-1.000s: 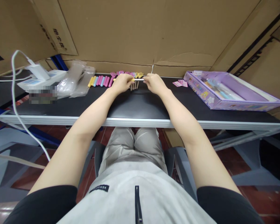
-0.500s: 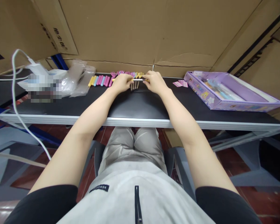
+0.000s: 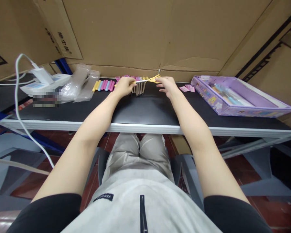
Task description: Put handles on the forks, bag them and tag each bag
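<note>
My left hand point(image 3: 125, 86) is closed around the yellow handle end of a back scratcher point(image 3: 143, 81) with a silver shaft and a yellow claw head. Its claw points right, toward my right hand point(image 3: 168, 85), whose fingers are apart beside the head; whether they touch it I cannot tell. Beneath lie several metal rods point(image 3: 140, 90) with pink, blue and yellow claw heads, partly covered by my left hand and the scratcher. Left of them is a row of pink, blue and yellow handles point(image 3: 103, 85).
Clear plastic bags point(image 3: 79, 85) and a white device with a cable point(image 3: 45, 77) lie at the left. Small pink cards point(image 3: 187, 88) and a purple box point(image 3: 242, 110) holding packaged items are on the right. Cardboard point(image 3: 140, 35) stands behind the black table point(image 3: 145, 110).
My right hand has loosened its fingers and moved slightly right, off the scratcher. The yellow claw head it covered now shows. My left hand still holds the handle end.
</note>
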Available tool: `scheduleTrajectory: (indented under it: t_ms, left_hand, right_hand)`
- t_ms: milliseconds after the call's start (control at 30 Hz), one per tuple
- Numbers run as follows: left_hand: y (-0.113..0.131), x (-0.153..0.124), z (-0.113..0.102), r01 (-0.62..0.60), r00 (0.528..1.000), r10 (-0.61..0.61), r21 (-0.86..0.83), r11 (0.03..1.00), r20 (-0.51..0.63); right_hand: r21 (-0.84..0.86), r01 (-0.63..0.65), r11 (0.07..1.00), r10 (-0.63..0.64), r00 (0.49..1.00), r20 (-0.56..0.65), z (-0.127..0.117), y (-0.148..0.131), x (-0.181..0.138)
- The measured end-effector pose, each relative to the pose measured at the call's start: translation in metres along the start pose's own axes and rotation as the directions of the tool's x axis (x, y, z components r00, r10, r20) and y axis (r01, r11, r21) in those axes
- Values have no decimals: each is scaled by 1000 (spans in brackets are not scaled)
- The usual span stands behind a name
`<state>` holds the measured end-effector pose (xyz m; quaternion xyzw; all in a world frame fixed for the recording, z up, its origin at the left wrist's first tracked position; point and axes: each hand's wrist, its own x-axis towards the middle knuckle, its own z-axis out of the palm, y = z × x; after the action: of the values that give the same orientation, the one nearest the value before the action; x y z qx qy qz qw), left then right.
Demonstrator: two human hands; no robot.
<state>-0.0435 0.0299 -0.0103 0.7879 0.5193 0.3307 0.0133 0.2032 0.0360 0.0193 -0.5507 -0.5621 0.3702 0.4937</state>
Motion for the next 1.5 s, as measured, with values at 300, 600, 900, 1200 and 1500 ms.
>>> scheduleTrajectory:
  t_ms: [300, 600, 900, 1200, 1500]
  left_hand:
    - [7, -1, 3, -94, 995, 92, -44, 995, -38]
    - [17, -4, 1, -106, 993, 102, -73, 992, -52]
    - [12, 0, 6, -132, 991, 128, -95, 987, -50]
    - [14, -2, 4, -103, 995, 104, -129, 986, 3]
    - [23, -4, 1, -72, 997, 74, -113, 991, 10]
  right_hand:
    - [290, -199, 936, 172, 978, 115, 16, -17, -40]
    - [376, -151, 914, 125, 988, 91, 20, -12, -34]
    - [357, -137, 924, 118, 990, 75, 20, -16, -37]
    - [348, -89, 933, 66, 995, 79, 20, -16, -35]
    - [362, -84, 929, 59, 995, 78, 19, -17, -36]
